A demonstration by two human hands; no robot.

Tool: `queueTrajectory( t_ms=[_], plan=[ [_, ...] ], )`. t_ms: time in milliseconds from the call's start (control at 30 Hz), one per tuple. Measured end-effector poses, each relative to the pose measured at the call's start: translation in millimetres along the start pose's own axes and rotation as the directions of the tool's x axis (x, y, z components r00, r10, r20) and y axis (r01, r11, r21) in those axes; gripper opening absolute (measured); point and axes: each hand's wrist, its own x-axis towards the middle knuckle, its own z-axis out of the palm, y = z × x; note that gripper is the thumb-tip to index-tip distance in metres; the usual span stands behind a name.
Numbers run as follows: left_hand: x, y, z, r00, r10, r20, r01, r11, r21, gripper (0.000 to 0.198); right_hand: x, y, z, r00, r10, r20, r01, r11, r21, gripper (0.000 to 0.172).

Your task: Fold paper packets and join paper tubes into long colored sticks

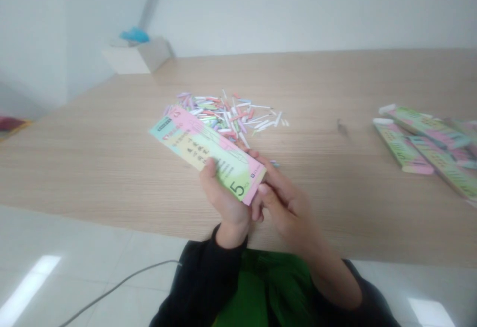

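A flat pastel carton (210, 153) in pink, yellow, green and blue, with a large 5 printed on it, is held up at a slant above the table. My left hand (227, 198) is closed round its lower edge, thumb on the printed face. At the carton's near right end, my right hand (285, 200) grips the corner, its thumb by the end and some fingers hidden behind. Beyond the carton lies a loose pile of short, thin coloured sticks or tubes (238, 116), partly covered by it; their exact kind is too blurred to tell.
Several similar pastel cartons (406, 150) lie overlapping at the right of the wooden table (316, 88). A white box (143, 58) with a blue thing (134, 35) on top stands at the back left. A small dark object (341, 127) rests right of the pile. A cable (122, 282) runs below the front edge.
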Motion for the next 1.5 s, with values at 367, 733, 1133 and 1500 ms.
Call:
queueTrajectory(
  t_ms=[367,733,1133,1500],
  plan=[
    [-6,8,-2.9,0.986,-0.109,0.123,0.118,0.990,-0.075,0.043,3,2,-6,0.995,0.084,0.057,-0.098,0.936,0.337,0.051],
    [3,5,-5.7,0.960,-0.187,0.210,0.187,0.982,0.018,0.041,1,5,-28,1.000,-0.002,0.031,-0.003,0.985,0.174,0.039],
    [-19,-3,-2.1,0.774,-0.405,0.486,0.094,0.834,0.544,0.052,-20,-11,-59,0.966,-0.256,0.018,0.206,0.730,-0.652,0.051],
    [-10,7,-18.6,0.439,-0.720,0.537,-0.159,0.526,0.835,0.065,93,-16,-179,0.854,0.231,-0.467,-0.365,0.905,-0.219,0.006]
  ],
)
